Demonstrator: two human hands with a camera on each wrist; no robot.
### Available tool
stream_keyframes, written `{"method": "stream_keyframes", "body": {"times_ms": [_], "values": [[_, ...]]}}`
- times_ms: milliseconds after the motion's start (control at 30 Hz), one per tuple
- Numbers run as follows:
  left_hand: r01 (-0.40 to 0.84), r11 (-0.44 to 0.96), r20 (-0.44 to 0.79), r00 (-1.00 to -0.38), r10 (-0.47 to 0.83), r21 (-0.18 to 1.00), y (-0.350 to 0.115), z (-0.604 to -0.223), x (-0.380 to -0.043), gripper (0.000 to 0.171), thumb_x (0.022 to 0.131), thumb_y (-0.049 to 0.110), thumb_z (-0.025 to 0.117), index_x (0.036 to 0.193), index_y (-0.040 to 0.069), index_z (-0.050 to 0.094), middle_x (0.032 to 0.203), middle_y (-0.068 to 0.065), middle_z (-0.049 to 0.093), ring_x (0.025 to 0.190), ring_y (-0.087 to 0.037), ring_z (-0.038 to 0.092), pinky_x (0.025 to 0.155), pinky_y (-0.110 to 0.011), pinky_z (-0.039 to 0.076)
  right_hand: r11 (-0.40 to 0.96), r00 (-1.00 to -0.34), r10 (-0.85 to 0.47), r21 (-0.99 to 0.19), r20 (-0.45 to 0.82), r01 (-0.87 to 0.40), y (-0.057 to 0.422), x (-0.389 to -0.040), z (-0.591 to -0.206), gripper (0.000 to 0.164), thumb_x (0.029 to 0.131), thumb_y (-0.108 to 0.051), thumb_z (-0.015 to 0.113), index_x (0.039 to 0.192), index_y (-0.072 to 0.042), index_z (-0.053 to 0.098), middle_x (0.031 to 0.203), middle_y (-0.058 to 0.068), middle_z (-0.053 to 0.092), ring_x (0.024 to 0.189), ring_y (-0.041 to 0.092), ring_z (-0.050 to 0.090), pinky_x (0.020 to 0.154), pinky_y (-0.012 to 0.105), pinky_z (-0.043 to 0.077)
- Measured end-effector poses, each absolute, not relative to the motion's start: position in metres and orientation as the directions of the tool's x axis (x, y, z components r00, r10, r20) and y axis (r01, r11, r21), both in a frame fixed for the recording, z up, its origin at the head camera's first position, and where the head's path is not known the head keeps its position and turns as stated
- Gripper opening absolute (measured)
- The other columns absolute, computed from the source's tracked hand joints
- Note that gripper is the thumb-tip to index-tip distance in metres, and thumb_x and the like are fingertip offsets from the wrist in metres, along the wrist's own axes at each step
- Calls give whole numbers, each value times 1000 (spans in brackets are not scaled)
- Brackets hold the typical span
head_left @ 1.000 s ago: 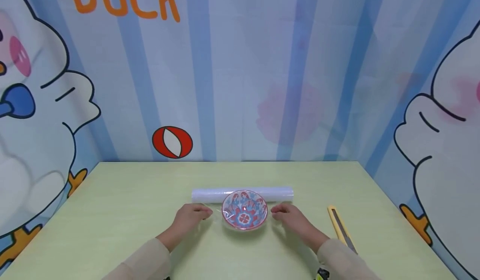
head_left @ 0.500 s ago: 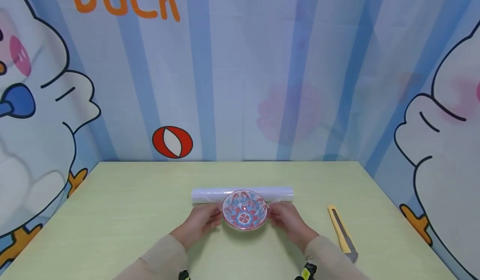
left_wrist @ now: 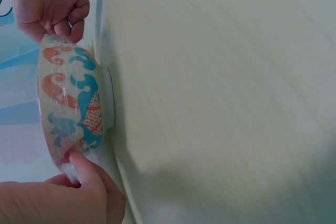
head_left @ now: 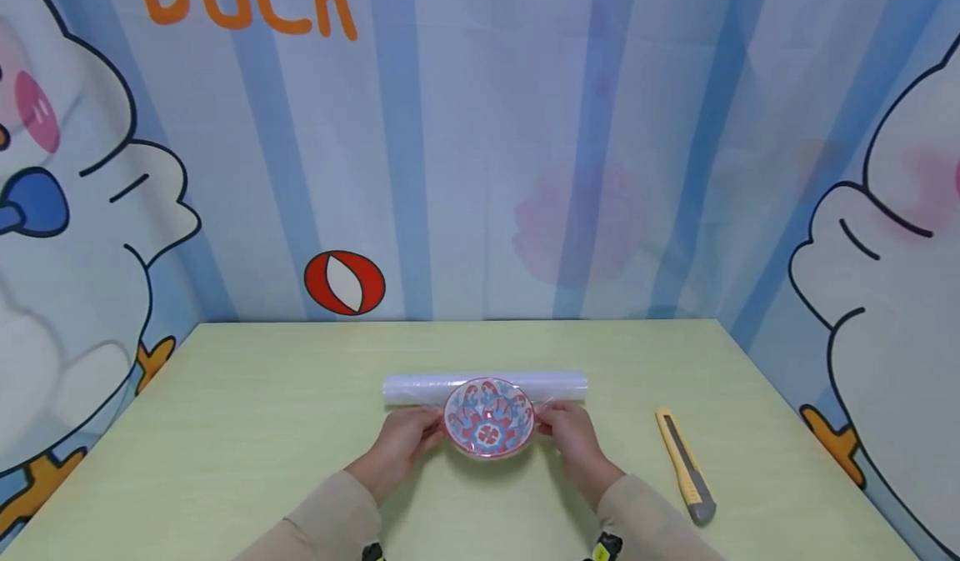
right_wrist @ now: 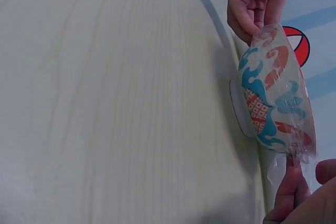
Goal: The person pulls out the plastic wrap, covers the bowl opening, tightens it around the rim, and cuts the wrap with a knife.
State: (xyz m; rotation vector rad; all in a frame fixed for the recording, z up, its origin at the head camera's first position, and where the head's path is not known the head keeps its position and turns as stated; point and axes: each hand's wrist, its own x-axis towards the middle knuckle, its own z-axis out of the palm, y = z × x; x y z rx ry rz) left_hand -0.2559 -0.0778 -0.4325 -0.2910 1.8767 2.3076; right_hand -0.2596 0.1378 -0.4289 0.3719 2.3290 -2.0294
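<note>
A bowl (head_left: pixel 489 419) with a red, blue and white pattern stands in the middle of the table, clear plastic wrap (right_wrist: pixel 295 151) stretched over its rim and down its sides. On the bowl's left, my left hand (head_left: pixel 405 446) pinches the wrap at the rim, its thumb (left_wrist: pixel 83 166) against the bowl's side in the left wrist view. My right hand (head_left: pixel 576 443) holds the wrap at the opposite side, fingertips right at the rim. A loose fold of film shows by the right fingers (right_wrist: pixel 292 184) in the right wrist view.
Directly behind the bowl lies a long roll of plastic wrap (head_left: pixel 420 390). A yellow and grey utility knife (head_left: pixel 686 466) rests on the table to the right of my right hand. A striped curtain with cartoon ducks hangs behind the pale table (head_left: pixel 285 394).
Both hands have moved inward from beside the bowl to its rim, bringing the wrap down against its sides. In the last half second they have barely shifted.
</note>
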Motion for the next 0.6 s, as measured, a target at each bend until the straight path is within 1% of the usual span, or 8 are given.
{"method": "stream_keyframes", "body": {"times_ms": [67, 133, 200, 300, 400, 433, 533, 600], "values": [[-236, -203, -242, -970, -4, 950, -77, -432, -256, 29, 93, -1, 45, 113, -21, 50, 77, -4, 63, 69, -5, 59, 68, -18, 53, 124, -970, 163, -972, -179, 200, 138, -259, -429, 19, 86, -6, 53, 97, 8, 57, 67, -6, 59, 64, 4, 55, 59, 23, 38], [-236, -201, -242, -970, -7, 951, -77, -433, -256, 29, 93, -1, 44, 114, -21, 50, 79, -4, 63, 71, -5, 59, 70, -18, 53, 106, -968, 163, -972, -189, 208, 137, -259, -429, 23, 86, -6, 53, 103, 10, 54, 66, -7, 59, 61, 2, 54, 57, 23, 36], [-246, -201, -253, -967, -9, 948, -76, -433, -256, 29, 93, -2, 44, 115, -21, 49, 80, -4, 63, 71, -5, 60, 71, -19, 54, 78, -968, 160, -975, -193, 207, 136, -259, -431, 28, 86, -4, 52, 109, 12, 49, 66, -6, 58, 59, 1, 54, 56, 22, 37], [-262, -214, -270, -963, -6, 941, -75, -435, -258, 29, 92, -4, 44, 115, -21, 49, 79, -3, 64, 71, -4, 60, 71, -18, 54, 25, -966, 181, -981, -184, 192, 132, -259, -432, 40, 85, 0, 52, 119, 16, 38, 68, -2, 56, 57, 2, 52, 55, 20, 40], [-266, -230, -277, -961, -15, 936, -72, -436, -260, 29, 90, -5, 48, 114, -22, 50, 75, -3, 64, 68, -5, 61, 68, -17, 53, -15, -957, 237, -986, -167, 169, 128, -259, -433, 49, 84, 4, 53, 123, 13, 25, 75, 3, 49, 57, 5, 50, 55, 19, 43], [-264, -226, -277, -961, -25, 938, -71, -437, -261, 29, 90, -5, 49, 113, -22, 50, 74, -2, 64, 67, -5, 61, 66, -17, 53, 1, -955, 254, -987, -156, 161, 127, -258, -433, 48, 84, 3, 54, 121, 11, 25, 77, 3, 46, 58, 6, 49, 56, 19, 43], [-244, -141, -256, -964, -75, 959, -68, -436, -263, 25, 88, -3, 53, 106, -20, 53, 71, -2, 61, 61, -4, 58, 60, -16, 51, 87, -953, 278, -985, -119, 148, 125, -257, -434, 33, 85, 1, 56, 110, 8, 35, 79, 6, 45, 62, 8, 49, 58, 19, 45], [-221, -45, -225, -968, -110, 974, -66, -434, -264, 22, 88, -2, 53, 103, -18, 54, 70, -3, 60, 58, -3, 55, 57, -17, 50, 190, -957, 276, -972, -84, 140, 125, -256, -434, 21, 87, -4, 55, 103, 9, 47, 80, 9, 51, 64, 8, 51, 59, 20, 47]]}}
